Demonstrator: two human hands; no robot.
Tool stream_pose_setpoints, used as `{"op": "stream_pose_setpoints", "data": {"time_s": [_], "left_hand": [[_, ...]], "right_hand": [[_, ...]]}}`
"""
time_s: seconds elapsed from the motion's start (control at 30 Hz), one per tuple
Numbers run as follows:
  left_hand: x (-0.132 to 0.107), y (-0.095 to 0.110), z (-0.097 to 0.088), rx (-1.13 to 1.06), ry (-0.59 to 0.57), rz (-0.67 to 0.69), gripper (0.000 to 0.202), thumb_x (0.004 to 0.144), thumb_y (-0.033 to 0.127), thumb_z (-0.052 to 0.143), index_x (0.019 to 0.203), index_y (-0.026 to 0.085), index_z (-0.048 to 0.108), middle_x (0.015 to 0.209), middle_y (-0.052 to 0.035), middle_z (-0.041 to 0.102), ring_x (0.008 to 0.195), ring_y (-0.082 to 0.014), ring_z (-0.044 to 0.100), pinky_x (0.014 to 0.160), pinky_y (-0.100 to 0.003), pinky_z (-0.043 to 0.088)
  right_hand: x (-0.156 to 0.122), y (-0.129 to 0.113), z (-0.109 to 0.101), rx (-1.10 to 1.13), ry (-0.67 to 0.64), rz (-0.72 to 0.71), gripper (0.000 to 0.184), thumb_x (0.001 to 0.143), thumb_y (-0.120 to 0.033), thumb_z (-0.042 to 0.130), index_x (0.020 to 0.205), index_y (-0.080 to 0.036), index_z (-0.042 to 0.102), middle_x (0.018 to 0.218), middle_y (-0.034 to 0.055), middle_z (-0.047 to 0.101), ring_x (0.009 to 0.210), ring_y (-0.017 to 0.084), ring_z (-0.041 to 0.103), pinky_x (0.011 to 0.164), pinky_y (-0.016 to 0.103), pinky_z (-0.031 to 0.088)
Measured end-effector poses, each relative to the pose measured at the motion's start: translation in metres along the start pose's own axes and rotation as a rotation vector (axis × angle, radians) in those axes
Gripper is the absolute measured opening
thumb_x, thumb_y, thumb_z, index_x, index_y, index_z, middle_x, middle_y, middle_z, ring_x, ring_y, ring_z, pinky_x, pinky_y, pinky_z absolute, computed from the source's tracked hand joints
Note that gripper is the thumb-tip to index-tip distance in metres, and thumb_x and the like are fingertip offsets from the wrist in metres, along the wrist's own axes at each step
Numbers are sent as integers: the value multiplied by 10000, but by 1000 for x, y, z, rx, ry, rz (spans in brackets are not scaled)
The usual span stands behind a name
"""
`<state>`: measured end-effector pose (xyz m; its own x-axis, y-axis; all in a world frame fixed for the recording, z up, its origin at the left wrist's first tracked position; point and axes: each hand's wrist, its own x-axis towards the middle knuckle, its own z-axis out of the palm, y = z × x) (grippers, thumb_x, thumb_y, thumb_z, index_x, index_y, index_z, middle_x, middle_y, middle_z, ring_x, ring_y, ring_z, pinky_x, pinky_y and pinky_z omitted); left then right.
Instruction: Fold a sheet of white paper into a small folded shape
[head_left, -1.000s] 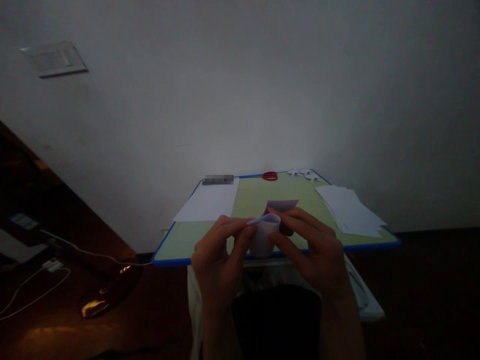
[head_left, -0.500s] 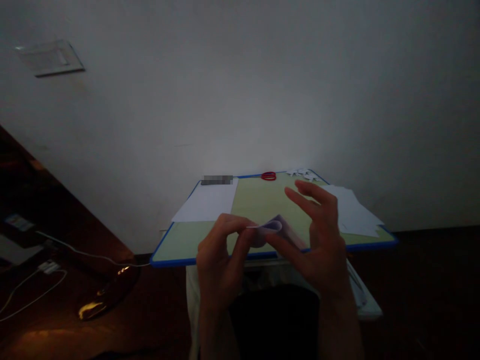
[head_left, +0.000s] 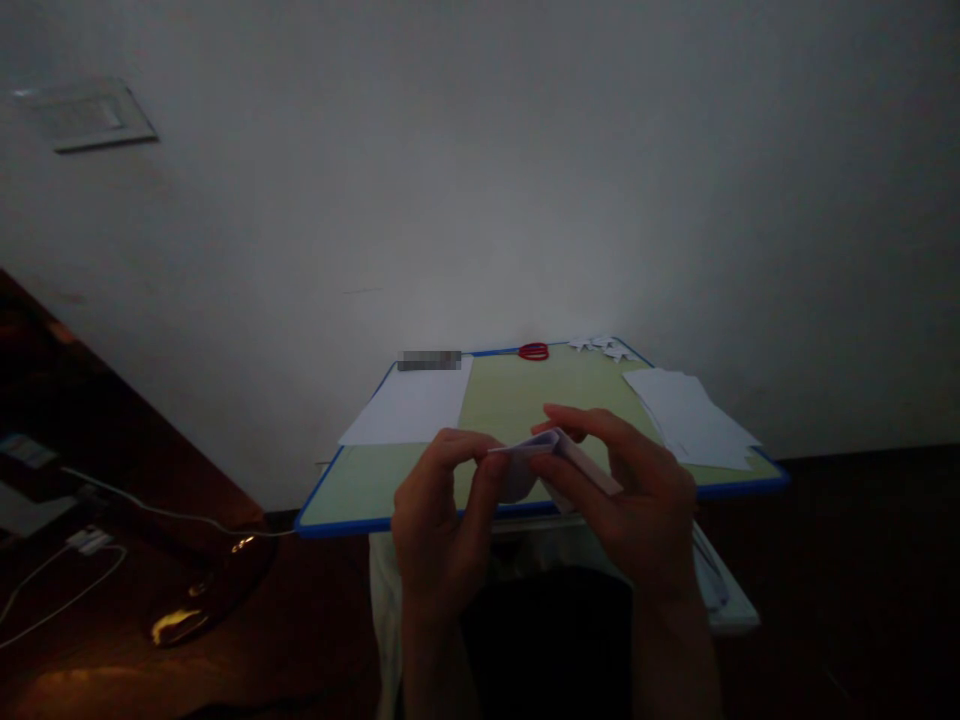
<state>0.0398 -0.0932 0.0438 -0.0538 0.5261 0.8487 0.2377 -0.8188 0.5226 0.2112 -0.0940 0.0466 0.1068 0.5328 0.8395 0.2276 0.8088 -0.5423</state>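
Both hands are raised over the near edge of the table (head_left: 540,388), with a bent piece of paper (head_left: 517,478) between them, clear of the tabletop. The left hand (head_left: 444,510) pinches one end between thumb and forefinger. The right hand (head_left: 637,500) curls round the fold at the other end, thumb on the near side and fingers behind; from the fold, a flap slants down towards the right palm.

A white sheet (head_left: 414,405) lies along the left edge of the table, running up to the far left corner, where a dark object (head_left: 430,361) is blurred out. Scissors (head_left: 533,352) lie at the far edge, red handles to the right. Small white cutouts (head_left: 604,347) cluster in the far right corner. Nearer, loose sheets overlap in a pile (head_left: 686,412) along the right edge.
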Motion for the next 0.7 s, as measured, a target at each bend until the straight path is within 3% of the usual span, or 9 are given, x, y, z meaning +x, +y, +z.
{"op": "stream_pose_setpoints", "data": {"time_s": [0.33,0.53,0.7], "left_hand": [[-1,1,0,19,14,66,149,1002,95,692,1053,232,718,913,-4,726,827,-144,662,737,-263,540],[-2,0,-1,4,-7,47,153,989,96,703,1045,234,739,915,-21,731,819,-167,682,736,-303,548],[0,3,0,-27,-13,85,197,980,68,703,1071,238,743,928,-21,744,841,-168,692,742,-308,553]], "right_hand": [[2,1,0,24,-17,-134,328,953,-100,790,1227,-271,735,1135,22,785,1082,191,751,939,357,610],[1,1,0,45,-11,-112,278,956,-91,767,1158,-281,745,1082,20,794,1027,211,764,888,396,619],[-1,1,2,103,33,-60,366,939,-67,769,1225,-296,747,1028,-6,785,948,183,738,846,364,597]]}}
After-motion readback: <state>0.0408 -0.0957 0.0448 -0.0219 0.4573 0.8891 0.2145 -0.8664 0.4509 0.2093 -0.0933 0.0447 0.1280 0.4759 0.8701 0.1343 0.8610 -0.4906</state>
